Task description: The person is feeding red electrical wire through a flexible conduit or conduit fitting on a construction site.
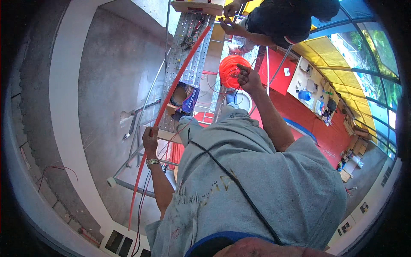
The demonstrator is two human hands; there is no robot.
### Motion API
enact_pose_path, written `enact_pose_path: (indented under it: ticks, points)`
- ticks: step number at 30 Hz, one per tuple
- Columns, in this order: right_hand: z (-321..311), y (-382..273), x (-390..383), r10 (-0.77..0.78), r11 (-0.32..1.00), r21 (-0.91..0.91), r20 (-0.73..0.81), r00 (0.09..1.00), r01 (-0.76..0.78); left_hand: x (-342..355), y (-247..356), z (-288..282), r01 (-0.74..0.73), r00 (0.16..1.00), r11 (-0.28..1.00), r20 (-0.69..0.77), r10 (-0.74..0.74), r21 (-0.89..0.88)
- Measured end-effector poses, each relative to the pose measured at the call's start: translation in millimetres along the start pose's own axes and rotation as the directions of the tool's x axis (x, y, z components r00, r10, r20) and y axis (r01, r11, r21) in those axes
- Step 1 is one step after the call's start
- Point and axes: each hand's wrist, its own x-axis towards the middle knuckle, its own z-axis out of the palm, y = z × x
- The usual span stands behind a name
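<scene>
My left hand [150, 140] is closed around a long orange-red flexible tube [182, 70], which slants from the far walkway down past my left forearm. Thin red and black wires [143, 192] hang beside that forearm. My right hand [249, 78] is raised in front of me, its index finger stretched out and the other fingers curled around a thin black wire [236, 96]. Behind it shows a coil of bright orange tubing [228, 68], partly covered by the hand. A blue cardboard box [188, 99] with a coil of wire inside stands on the perforated metal walkway, left of the coil.
Another person [282, 21] is at the far end, hands near a wooden board [199, 7]. Pliers [198, 26] lie on the perforated walkway [173, 60]. Scaffold pipes [132, 186] run at left beside a grey wall [120, 60]. Far below right are a red floor [317, 124] and a cluttered table [314, 85].
</scene>
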Motion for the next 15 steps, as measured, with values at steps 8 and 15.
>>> enact_pose_path:
  ticks: [8,15]
  points:
    - [-10,2,4,0.011,1.000,0.029,0.047,0.999,-0.012,-1,3,-2,0.020,1.000,1.000,0.011,-0.020,0.009]
    - [-1,3,1,-0.006,1.000,0.008,-0.019,1.000,0.006,0,11,-1,-0.005,1.000,1.000,0.019,0.004,0.030]
